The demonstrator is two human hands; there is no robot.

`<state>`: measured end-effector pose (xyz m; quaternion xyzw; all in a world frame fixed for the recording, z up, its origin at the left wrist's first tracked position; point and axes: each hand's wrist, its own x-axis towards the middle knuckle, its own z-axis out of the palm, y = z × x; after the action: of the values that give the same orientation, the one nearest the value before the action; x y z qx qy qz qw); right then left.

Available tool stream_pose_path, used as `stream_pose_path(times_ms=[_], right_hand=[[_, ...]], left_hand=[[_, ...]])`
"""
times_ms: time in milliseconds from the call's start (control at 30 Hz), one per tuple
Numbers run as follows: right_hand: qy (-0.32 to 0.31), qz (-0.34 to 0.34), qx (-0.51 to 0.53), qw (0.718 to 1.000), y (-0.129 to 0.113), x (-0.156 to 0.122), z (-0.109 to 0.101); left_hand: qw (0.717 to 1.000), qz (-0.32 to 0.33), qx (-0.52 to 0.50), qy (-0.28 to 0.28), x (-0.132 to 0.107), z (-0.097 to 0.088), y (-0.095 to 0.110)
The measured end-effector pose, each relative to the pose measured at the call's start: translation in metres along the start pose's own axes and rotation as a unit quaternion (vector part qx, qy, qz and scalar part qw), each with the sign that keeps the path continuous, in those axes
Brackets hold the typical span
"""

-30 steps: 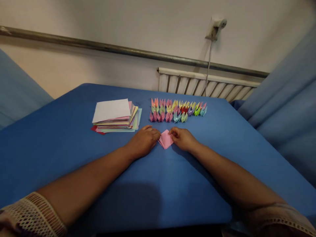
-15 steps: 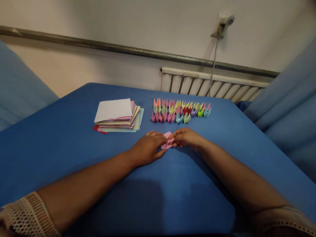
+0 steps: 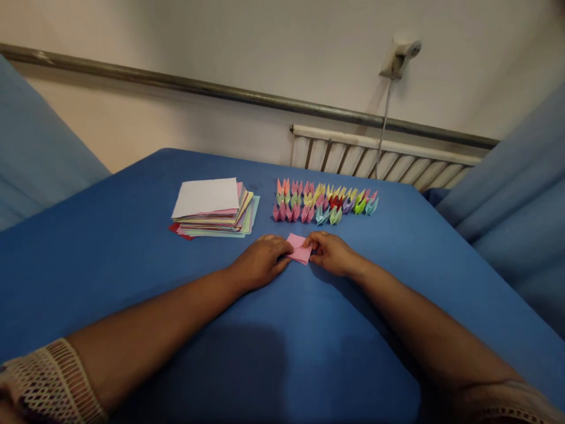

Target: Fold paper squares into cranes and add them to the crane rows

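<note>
A small folded piece of pink origami paper (image 3: 300,249) lies on the blue table between my hands, its outline roughly square. My left hand (image 3: 263,259) pinches its left edge, fingers closed. On the opposite side, my right hand (image 3: 332,252) grips the right edge between thumb and fingers. Just beyond stand several rows of small folded paper cranes (image 3: 307,213) in pink, yellow, green, red and blue. To the left of them is a stack of coloured paper (image 3: 207,197) with a white sheet on top.
The blue table (image 3: 132,247) reaches toward a wall with a metal rail (image 3: 212,88) and a white radiator (image 3: 379,141). A socket with a plug (image 3: 399,57) and a hanging cable is above. Blue curtains (image 3: 525,194) hang at both sides.
The pink paper has gone from a narrower shape with a raised flap to a flatter, squarer one. My left hand has drawn slightly left, uncovering more of the paper.
</note>
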<state>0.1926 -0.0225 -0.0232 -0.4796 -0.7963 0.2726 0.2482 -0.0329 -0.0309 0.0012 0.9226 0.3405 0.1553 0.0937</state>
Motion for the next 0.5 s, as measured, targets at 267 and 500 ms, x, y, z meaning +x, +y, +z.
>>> stream_pose_path(times_ms=[267,500], right_hand=[[-0.012,0.002,-0.013,1.0,-0.0013,0.0026,0.0],[0.005,0.025,-0.027,0.999,-0.0017,0.0066,0.0014]], left_hand=[[0.994,-0.075,-0.073,0.015,0.0031,0.0022,-0.0052],[0.991,-0.107,-0.073,0.036,0.0061,0.0032,-0.0042]])
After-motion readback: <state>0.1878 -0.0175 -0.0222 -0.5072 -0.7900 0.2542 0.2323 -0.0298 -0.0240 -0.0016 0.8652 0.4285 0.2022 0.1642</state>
